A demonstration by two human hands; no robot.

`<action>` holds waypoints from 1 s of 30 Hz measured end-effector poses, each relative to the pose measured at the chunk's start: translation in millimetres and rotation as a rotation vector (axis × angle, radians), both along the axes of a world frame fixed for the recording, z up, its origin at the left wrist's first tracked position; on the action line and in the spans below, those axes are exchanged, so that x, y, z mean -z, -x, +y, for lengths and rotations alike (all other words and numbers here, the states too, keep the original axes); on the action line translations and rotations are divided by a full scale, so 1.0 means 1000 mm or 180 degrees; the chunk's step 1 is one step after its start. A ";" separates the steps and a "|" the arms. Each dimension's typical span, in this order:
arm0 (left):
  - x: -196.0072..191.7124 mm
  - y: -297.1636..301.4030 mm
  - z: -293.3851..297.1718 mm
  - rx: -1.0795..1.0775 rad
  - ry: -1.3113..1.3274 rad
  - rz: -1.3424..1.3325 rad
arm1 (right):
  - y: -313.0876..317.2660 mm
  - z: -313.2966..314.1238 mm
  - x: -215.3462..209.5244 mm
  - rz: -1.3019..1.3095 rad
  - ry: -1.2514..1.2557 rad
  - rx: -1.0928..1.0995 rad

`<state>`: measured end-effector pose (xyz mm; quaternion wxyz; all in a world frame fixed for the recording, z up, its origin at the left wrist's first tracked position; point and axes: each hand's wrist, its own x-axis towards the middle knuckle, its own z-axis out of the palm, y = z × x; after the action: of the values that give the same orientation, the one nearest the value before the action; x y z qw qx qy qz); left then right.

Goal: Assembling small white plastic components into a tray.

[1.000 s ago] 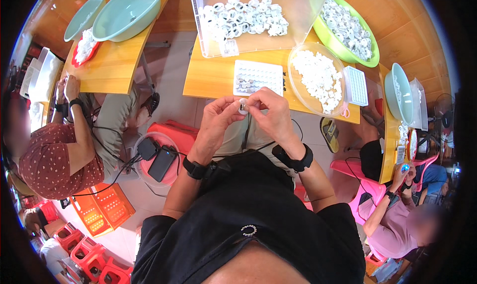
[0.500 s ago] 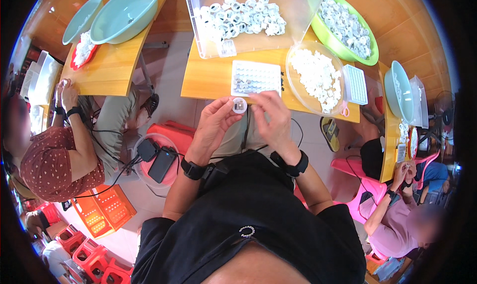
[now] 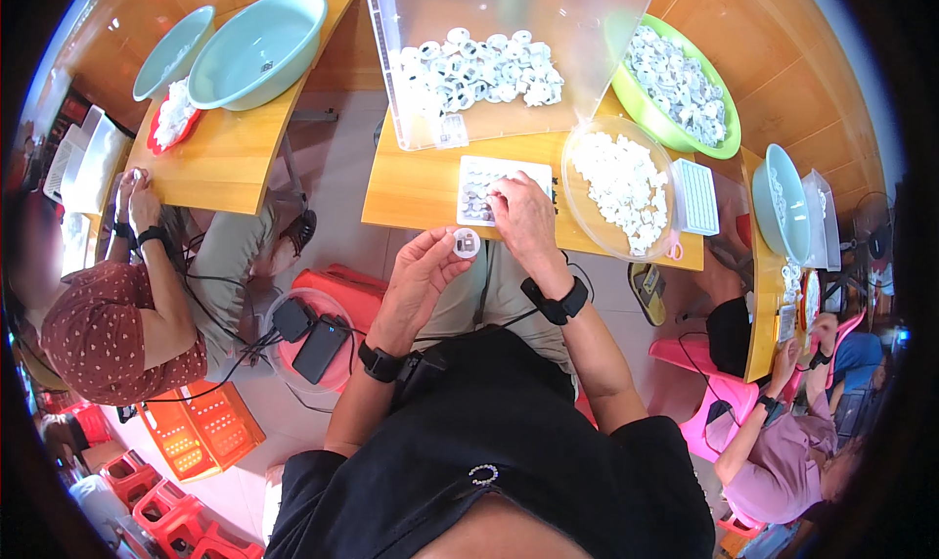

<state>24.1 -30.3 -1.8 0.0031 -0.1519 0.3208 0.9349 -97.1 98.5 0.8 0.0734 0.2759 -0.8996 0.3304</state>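
Note:
Between the thumb and fingers of my left hand (image 3: 423, 270) is a small round white plastic part (image 3: 467, 243) with a dark and metallic centre, tilted up just off the table's front edge. My right hand (image 3: 528, 222) reaches over a white compartment tray (image 3: 536, 170), its thumb and fingertips pinched together above the wells. Whatever sits in that pinch is too small to make out. Small silvery round pieces (image 3: 473, 207) lie in the tray's near left part, partly beside my fingers.
Behind the tray stands a clear bin (image 3: 430, 140) of round white parts. To its right are a clear bowl (image 3: 577, 222) of white pieces, a green basin (image 3: 729, 143), a second white tray (image 3: 696, 197) and pink scissors (image 3: 675, 250). Co-workers sit at tables on both sides.
My right hand has gone from beside the round white part to the tray, and its fingers have closed into a pinch. The left hand still holds the part, slightly lower in view.

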 end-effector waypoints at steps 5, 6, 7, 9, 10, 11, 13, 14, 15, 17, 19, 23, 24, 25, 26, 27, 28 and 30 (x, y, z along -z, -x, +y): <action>0.001 0.003 -0.001 -0.0004 -0.0065 0.0035 | 0.004 -0.001 0.003 -0.0100 0.0098 -0.0084; 0.000 0.004 -0.001 -0.0002 -0.0069 0.0031 | 0.005 -0.001 0.005 -0.0158 0.0317 -0.0103; -0.002 0.005 -0.001 0.0001 -0.0050 0.0017 | 0.005 -0.001 0.004 -0.0215 0.0535 -0.0118; -0.003 0.005 0.000 -0.0004 -0.0034 -0.0003 | -0.002 0.006 -0.012 -0.0564 0.0833 -0.0148; -0.002 0.006 0.000 0.0002 -0.0009 -0.0022 | -0.009 0.009 -0.023 -0.0909 0.1135 -0.0177; -0.002 0.006 0.000 0.0011 0.0016 -0.0040 | -0.016 0.011 -0.032 -0.0915 0.1130 -0.0177; -0.004 0.007 0.002 0.0046 0.0020 -0.0013 | -0.032 0.016 -0.045 -0.0787 0.1342 -0.0565; -0.005 0.007 0.003 0.0062 0.0030 0.0023 | -0.037 0.018 -0.044 -0.0792 0.1342 -0.0545; -0.007 0.008 0.004 0.0088 0.0027 0.0021 | -0.041 0.018 -0.043 -0.0457 0.1258 -0.0656; -0.009 0.010 0.007 0.0141 0.0126 0.0097 | -0.046 0.020 -0.041 -0.0123 0.1171 -0.0746; -0.009 0.011 0.010 0.0145 0.0201 0.0107 | -0.049 0.021 -0.038 0.0280 0.1147 -0.0801; -0.010 0.013 0.014 0.0163 0.0404 0.0114 | -0.048 0.026 -0.035 0.0430 0.1093 -0.0866; -0.011 0.012 0.015 0.0170 0.0408 0.0101 | -0.049 0.027 -0.035 0.0503 0.1037 -0.0866; -0.014 0.012 0.017 0.0172 0.0439 0.0094 | -0.050 0.028 -0.034 0.0576 0.0982 -0.0865; -0.015 0.012 0.019 0.0176 0.0471 0.0087 | -0.051 0.030 -0.034 0.0563 0.0988 -0.0855; -0.015 0.013 0.019 0.0188 0.0477 0.0078 | -0.052 0.031 -0.033 0.0578 0.0985 -0.0889; -0.015 0.013 0.020 0.0199 0.0491 0.0098 | -0.053 0.033 -0.032 0.0593 0.0981 -0.0921; -0.016 0.013 0.022 0.0225 0.0513 0.0116 | -0.053 0.036 -0.032 0.0639 0.0962 -0.0922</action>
<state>10.9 -8.4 14.5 0.0181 -0.1233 0.4001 0.9079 -44.6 134.0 32.4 0.1548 0.4195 -0.7791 0.4393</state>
